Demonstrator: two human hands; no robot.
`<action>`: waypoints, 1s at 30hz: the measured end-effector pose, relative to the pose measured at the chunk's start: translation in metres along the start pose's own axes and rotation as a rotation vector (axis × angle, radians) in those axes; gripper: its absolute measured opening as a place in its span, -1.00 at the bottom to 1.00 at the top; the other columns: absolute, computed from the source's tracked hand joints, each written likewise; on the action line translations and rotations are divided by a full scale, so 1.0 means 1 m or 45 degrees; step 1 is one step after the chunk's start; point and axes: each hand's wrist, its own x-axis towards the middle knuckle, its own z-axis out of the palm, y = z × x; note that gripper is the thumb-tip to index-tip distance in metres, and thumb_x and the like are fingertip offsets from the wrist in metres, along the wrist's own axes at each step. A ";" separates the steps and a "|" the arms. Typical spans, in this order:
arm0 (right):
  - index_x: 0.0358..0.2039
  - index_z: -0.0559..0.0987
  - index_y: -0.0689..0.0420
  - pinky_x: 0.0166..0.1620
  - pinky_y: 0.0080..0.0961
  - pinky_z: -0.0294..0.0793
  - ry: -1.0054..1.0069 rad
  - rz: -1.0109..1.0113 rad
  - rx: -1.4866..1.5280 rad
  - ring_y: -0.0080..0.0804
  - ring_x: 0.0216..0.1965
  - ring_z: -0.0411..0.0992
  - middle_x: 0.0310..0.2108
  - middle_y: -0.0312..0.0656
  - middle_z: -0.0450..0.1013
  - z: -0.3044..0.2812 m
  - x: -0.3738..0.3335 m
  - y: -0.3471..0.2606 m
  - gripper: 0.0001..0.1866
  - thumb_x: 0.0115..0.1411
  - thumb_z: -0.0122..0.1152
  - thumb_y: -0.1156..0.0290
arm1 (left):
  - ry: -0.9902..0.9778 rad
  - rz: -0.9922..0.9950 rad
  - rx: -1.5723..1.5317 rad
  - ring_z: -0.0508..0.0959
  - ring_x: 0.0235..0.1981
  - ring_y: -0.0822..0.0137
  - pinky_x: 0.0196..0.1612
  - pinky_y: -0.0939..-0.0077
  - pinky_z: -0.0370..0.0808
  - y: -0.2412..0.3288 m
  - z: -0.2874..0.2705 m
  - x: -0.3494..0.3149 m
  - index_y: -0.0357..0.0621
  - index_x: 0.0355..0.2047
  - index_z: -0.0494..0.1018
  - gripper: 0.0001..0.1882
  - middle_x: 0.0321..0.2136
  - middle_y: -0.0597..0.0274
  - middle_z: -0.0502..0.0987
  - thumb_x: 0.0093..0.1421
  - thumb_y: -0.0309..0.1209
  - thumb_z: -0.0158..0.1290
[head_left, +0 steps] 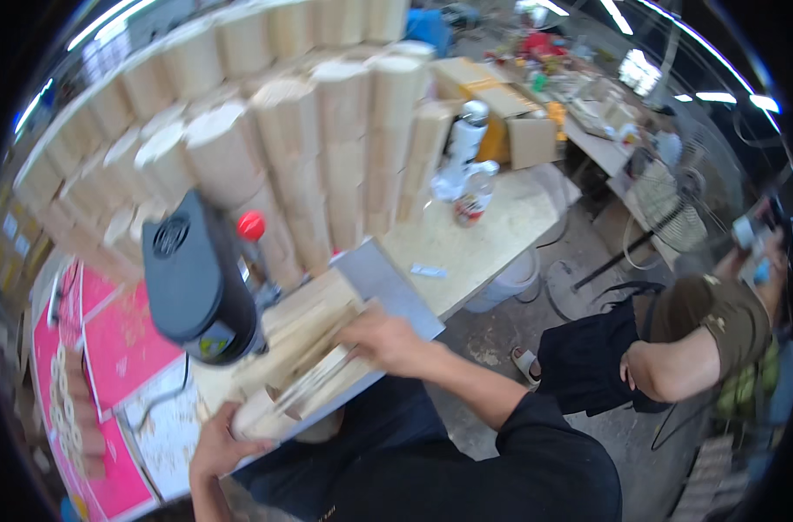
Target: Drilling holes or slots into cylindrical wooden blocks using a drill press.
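My left hand (219,442) is closed round the near end of a pale wooden block (262,414), thumb on one side and fingers on the other. Fingers curled, my right hand (386,339) grips the far end of the wood, by a narrow strip (314,378); motion blur softens its fingertips. The wood lies along a wooden jig (314,309) on a grey metal plate (392,287). Close to my left hand stands a dark grey bench drill (196,283) with a red ball knob (251,226). Its bit is hidden by the housing.
Tall stacks of wooden blocks (283,130) wall off the back. A spray bottle (463,148) and a clear bottle (476,196) stand on the table (510,230). Scalloped wooden pieces (79,418) sit at left. Another person (675,348) works at right near a fan (671,204).
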 end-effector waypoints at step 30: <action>-0.04 0.59 0.21 -0.21 -0.61 0.44 -0.027 0.494 0.279 -0.59 -0.35 0.46 -0.36 -0.19 0.60 0.004 0.020 0.033 -0.65 0.14 0.37 0.54 | 0.933 0.539 0.455 0.37 0.22 -0.23 0.15 0.19 0.48 -0.001 0.092 0.030 -0.22 0.32 0.14 -0.10 0.36 -0.36 0.04 -0.05 -0.56 0.30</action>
